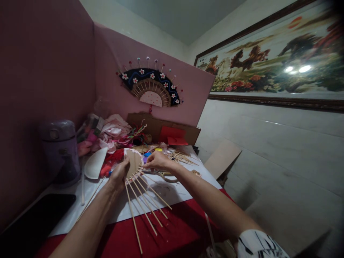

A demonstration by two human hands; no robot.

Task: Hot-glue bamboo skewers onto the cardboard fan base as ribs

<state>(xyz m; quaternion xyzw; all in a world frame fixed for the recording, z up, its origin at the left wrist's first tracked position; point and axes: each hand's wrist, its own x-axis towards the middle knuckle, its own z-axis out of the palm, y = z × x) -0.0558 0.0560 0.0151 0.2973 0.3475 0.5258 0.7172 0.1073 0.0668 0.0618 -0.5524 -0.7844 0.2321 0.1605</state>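
Observation:
A half-round cardboard piece [134, 162] with a pale decorated edge is held up over the table. My left hand [120, 173] grips it along its left side. Several thin wooden sticks [145, 200] fan out from its edge toward the table's front. At the piece's right edge, my right hand [156, 161] has its fingers pinched together; whatever is between the fingertips is too small to tell. Scissors [168, 177] lie partly hidden beneath my right wrist.
A purple bottle [60, 150] and a black phone [40, 218] are on the left. Beside a white half-round piece [96, 163] lie red materials. Loose sticks [182, 157] lie behind my right hand. A decorated fan [150, 86] hangs on the pink board [107, 71].

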